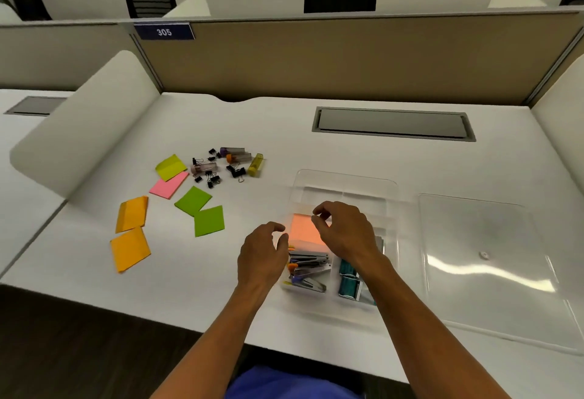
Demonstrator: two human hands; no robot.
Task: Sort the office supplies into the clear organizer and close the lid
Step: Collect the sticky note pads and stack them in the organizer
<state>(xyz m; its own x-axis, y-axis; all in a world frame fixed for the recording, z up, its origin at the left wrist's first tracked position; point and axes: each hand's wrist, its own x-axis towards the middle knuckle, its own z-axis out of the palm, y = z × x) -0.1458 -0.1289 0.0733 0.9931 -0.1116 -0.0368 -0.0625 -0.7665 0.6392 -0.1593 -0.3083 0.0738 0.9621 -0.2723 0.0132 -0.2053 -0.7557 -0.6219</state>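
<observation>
The clear organizer [346, 182] lies open on the white desk, its loose lid [486, 259] flat to the right. An orange sticky pad [301, 229] lies in a middle compartment. Small staplers [308, 267] fill the near-left compartment and teal staple boxes [349, 284] the near-right one. My right hand [344, 229] hovers over the orange pad with fingers curled apart, holding nothing. My left hand [262, 253] is at the organizer's left wall, fingers apart. Left on the desk lie sticky pads: yellow-green [171, 167], pink [169, 185], two green [202, 210], two orange [131, 234].
A heap of black binder clips [213, 175], small tubes [235, 153] and a yellow case [256, 164] sits behind the pads. A grey cable hatch [393, 123] is set in the desk at the back. Partition walls close the back and sides; the desk's front edge is near my body.
</observation>
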